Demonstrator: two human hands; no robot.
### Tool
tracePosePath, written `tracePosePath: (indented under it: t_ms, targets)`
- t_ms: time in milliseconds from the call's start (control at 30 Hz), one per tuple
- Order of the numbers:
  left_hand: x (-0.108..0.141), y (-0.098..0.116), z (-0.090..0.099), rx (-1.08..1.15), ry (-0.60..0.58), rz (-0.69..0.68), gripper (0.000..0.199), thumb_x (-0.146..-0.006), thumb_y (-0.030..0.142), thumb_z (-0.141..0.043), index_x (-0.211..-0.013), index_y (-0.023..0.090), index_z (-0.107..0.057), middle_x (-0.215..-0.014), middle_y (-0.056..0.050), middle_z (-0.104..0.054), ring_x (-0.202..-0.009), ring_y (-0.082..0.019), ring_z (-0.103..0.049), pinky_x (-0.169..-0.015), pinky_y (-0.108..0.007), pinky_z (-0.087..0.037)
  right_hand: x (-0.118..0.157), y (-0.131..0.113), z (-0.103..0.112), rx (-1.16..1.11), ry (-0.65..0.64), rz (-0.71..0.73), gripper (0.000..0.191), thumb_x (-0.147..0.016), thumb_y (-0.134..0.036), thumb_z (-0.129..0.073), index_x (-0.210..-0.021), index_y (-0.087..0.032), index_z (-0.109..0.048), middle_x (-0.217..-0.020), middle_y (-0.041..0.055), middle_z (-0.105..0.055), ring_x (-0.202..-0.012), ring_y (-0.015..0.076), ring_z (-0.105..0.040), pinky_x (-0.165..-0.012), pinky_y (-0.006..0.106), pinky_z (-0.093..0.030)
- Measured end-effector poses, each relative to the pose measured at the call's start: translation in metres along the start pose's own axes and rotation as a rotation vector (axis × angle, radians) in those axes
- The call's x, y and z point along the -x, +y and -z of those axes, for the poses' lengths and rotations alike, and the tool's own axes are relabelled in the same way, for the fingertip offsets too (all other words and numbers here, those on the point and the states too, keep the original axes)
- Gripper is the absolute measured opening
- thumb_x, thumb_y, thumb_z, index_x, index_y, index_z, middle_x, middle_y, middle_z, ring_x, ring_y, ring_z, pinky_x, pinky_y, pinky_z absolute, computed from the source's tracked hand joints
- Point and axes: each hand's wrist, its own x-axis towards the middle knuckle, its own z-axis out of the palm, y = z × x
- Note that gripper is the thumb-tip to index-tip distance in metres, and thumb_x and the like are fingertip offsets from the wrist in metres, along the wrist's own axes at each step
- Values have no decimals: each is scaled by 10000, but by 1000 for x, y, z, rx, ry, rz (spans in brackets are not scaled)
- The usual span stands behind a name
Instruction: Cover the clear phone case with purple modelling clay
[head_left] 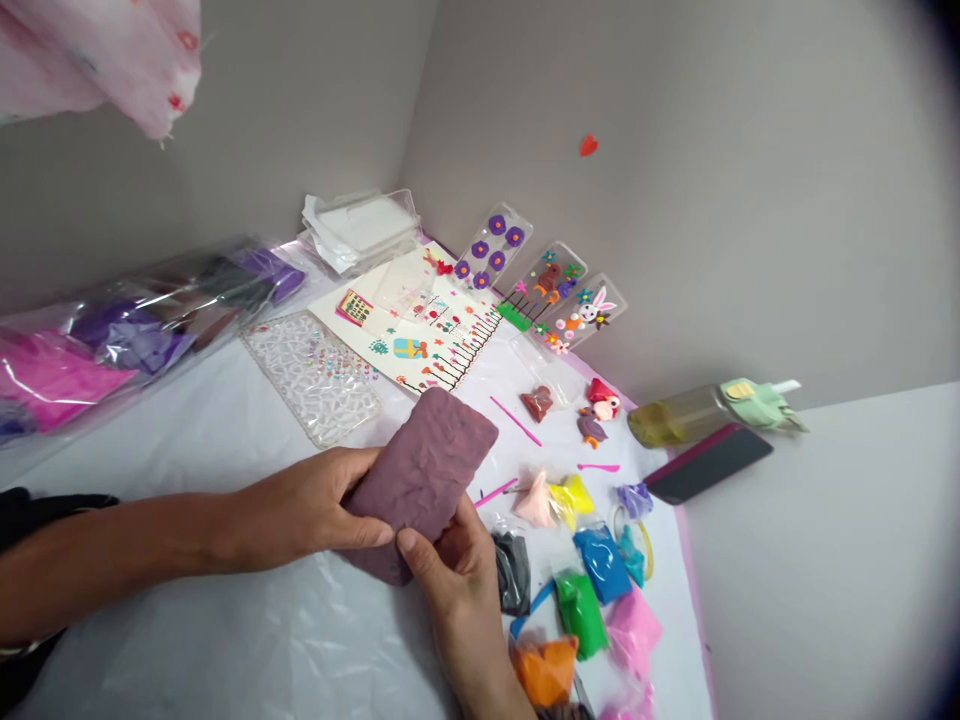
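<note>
Both my hands grip a mauve slab of textured clay, apparently moulded over a phone case. My left hand holds its left side, while my right hand pinches its lower edge, thumb on top. Just beyond them lie a pink modelling tool and a small lump of brown clay. Near my right hand sit bagged clays, including a grey-black bag, a blue bag and a green bag. The slab hides the table beneath it.
Several decorated phone cases lean against the wall behind a printed paper sheet. A clear patterned case lies near plastic-wrapped purple and pink packs. A bottle and a black phone rest at the right.
</note>
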Motion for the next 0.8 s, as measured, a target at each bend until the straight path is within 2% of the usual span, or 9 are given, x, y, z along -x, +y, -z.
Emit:
tracePosePath:
  t_ms: [133,333,433,633,800]
  targets:
    - [-1,-1,-1,-15,-2,-7,582,-770,320,-679,-1343,250,-607,-1089,-30,-780,-1043,-319,-713,-830,-346,-582,-1,2,0,-9,6,10,433,-818,-357,-815,-1207,-220,-687,-1184,74,-762,-1110,269,-691,-960,373,-547]
    - [-4,-8,-6,-21,0,-45,665,-757,350,-689,-1403,261,-552,-1120,-38,-772,-1058,-327,-713,-827,-354,-595,-1,8,5,-15,52,-17,418,-795,-346,-831,-1164,-210,-689,-1075,70,-783,-962,246,-719,-858,357,-568]
    - [-4,-8,-6,11,-11,-60,653,-770,380,-681,-1401,270,-555,-1106,-41,-778,-1102,-334,-701,-864,-365,-589,-1,7,5,-10,43,-10,426,-807,-354,-819,-1183,-205,-686,-1104,76,-778,-999,255,-712,-882,366,-566]
    - [-2,-8,-4,-24,-17,-18,653,-791,388,-666,-1421,286,-530,-1059,-32,-772,-994,-311,-727,-783,-342,-597,-4,6,8,-54,52,12,398,-818,-327,-812,-1180,-216,-690,-1122,76,-777,-1008,249,-711,-903,369,-559]
    - [-2,-9,-2,-25,-27,-53,616,-810,414,-671,-1397,269,-550,-1093,-45,-757,-1013,-307,-712,-805,-343,-593,-4,4,8,-59,42,0,387,-819,-340,-812,-1171,-223,-703,-1132,69,-776,-1039,252,-707,-929,370,-548]
